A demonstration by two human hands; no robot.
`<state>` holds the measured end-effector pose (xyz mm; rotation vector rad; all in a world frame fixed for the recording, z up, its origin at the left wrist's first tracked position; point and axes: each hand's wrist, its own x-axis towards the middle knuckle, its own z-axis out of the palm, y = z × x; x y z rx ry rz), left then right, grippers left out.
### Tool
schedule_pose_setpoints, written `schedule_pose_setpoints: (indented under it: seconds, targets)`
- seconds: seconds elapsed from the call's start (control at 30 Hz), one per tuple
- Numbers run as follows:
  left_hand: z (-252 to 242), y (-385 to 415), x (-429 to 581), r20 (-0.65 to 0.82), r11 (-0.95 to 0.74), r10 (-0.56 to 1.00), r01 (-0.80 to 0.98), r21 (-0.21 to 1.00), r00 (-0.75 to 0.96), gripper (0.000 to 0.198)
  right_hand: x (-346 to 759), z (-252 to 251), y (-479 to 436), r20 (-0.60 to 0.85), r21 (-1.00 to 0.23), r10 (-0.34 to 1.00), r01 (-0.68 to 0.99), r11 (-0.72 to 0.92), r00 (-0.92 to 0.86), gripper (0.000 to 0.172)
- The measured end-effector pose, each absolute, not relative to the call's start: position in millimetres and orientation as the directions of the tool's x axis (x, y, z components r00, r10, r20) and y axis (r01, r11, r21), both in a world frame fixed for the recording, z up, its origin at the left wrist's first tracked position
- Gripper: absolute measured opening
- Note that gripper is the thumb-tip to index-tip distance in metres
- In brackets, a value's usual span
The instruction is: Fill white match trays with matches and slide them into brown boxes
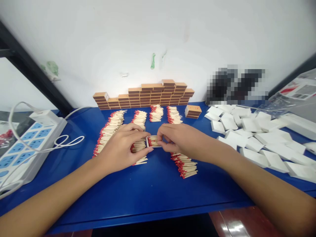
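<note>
Both hands meet over the middle of a blue table [153, 191]. My left hand [123, 148] and my right hand [176, 138] pinch the two ends of a small white matchbox tray [153, 141] filled with red-tipped matches. Rows of loose red-tipped matches [110, 130] lie in several columns under and behind the hands, and more matches [185, 166] lie just below my right wrist. A wall of stacked brown matchboxes [148, 96] stands at the back edge against the wall.
A heap of empty white box trays [256, 135] covers the right side. A single small stack of brown boxes [193, 112] sits behind my right hand. A white power strip [27, 138] with looping cables lies at the left. Clear plastic packaging [293, 95] is at far right.
</note>
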<state>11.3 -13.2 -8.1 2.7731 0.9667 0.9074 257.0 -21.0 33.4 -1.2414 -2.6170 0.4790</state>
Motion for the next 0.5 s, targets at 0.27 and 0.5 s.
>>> schedule_pose_setpoints:
  seconds: [0.27, 0.5]
  targets:
    - [-8.9, -15.0, 12.5, 0.514, -0.821, 0.555, 0.531, 0.211, 0.654, 0.033, 260.6, 27.6, -20.4, 0.065, -0.343, 0.750, 0.691, 0.636, -0.658, 0.012]
    - [-6.6, -13.5, 13.5, 0.480, -0.837, 0.536, 0.511, 0.196, 0.694, 0.035, 261.7, 26.9, -19.7, 0.028, -0.335, 0.745, 0.696, 0.635, -0.667, 0.017]
